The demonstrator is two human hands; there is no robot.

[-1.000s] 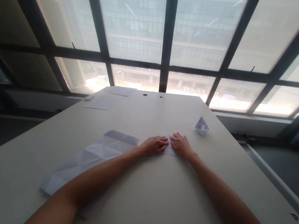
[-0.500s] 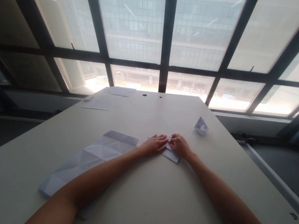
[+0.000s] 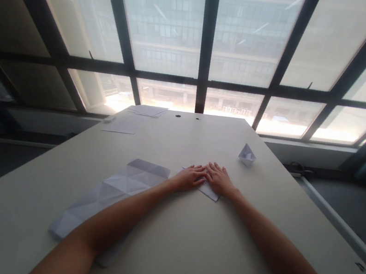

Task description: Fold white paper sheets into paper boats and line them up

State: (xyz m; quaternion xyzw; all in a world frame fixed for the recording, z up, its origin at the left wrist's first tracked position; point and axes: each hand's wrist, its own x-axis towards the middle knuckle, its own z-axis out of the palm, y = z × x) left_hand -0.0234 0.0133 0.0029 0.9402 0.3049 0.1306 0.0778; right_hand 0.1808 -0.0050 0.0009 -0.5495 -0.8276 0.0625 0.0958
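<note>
A small folded sheet of white paper lies on the table, mostly covered by both hands. My left hand rests flat across its left part, fingers stretched out. On its right part lies my right hand, palm down with the fingers extended, its thumb side touching the left hand's fingertips. Beyond the right hand stands a folded paper boat. Partly behind my left forearm, a larger creased sheet of paper is spread out.
The white table runs away toward large windows with dark frames. Flat paper sheets lie at its far left end, with another sheet nearer. A small dark mark is by the right edge.
My right hand has gone from pinched fingers at the folded paper to lying flat on it. The left hand stays pressed in place.
</note>
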